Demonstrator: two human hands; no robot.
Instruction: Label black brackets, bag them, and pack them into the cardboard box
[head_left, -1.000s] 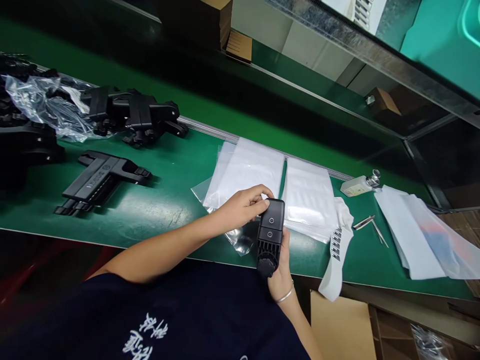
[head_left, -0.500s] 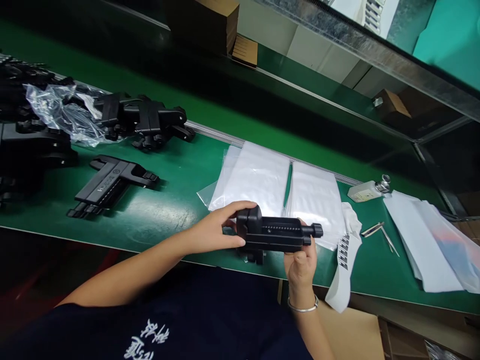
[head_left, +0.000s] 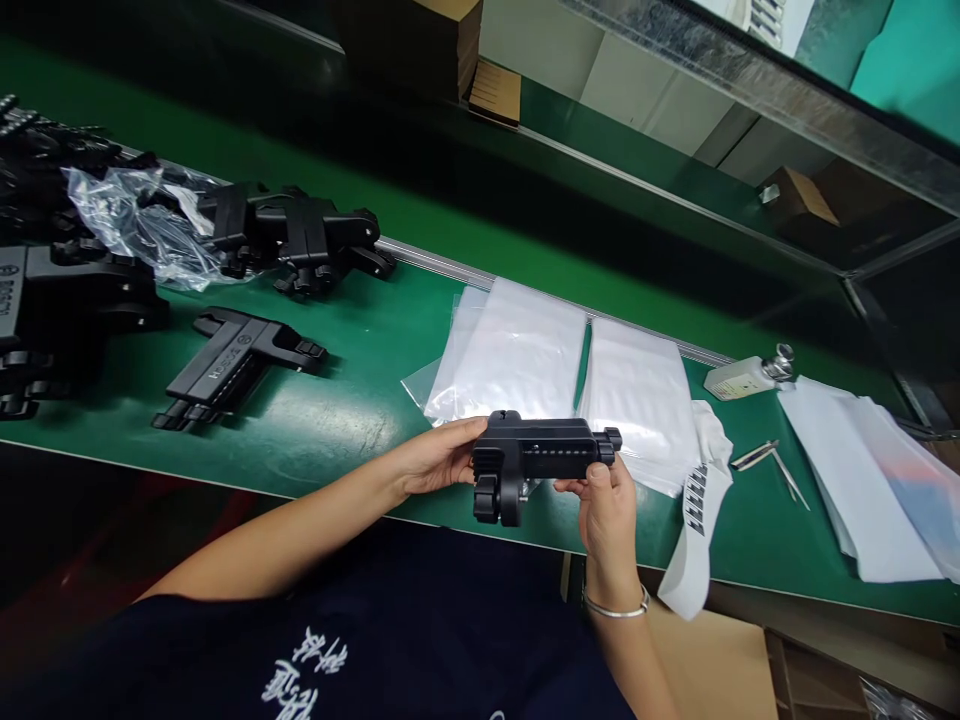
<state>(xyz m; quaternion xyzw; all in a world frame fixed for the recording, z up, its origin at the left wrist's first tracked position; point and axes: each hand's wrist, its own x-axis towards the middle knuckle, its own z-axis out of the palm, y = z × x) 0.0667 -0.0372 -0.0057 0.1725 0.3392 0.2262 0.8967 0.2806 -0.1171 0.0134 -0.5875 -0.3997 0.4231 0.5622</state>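
Note:
Between my two hands is a black adjustable clamp mount (head_left: 555, 436), held above the front edge of the green bench. My left hand (head_left: 442, 456) grips its wider, hooked end, fingers partly hidden behind it. At the other end, by the small knobs, my right hand (head_left: 606, 500) closes on the body with the thumb in front. A similar black mount with BOSCH lettering (head_left: 225, 365) lies on the bench to the left. Behind the held piece lie two stacks of clear plastic bags, a left stack (head_left: 517, 350) and a right stack (head_left: 641, 400).
More black mounts (head_left: 307, 240) and a crumpled clear bag (head_left: 150, 225) crowd the far left. Toward the right are a label strip (head_left: 697, 520), tweezers (head_left: 757, 455), a bottle (head_left: 742, 378) and white sheets (head_left: 862, 480). A metal shelf edge (head_left: 750, 70) runs overhead.
The clamp mount has been turned over in my hands, so its hooked end now points down toward me. Both hands have shifted their grip. The view has moved slightly.

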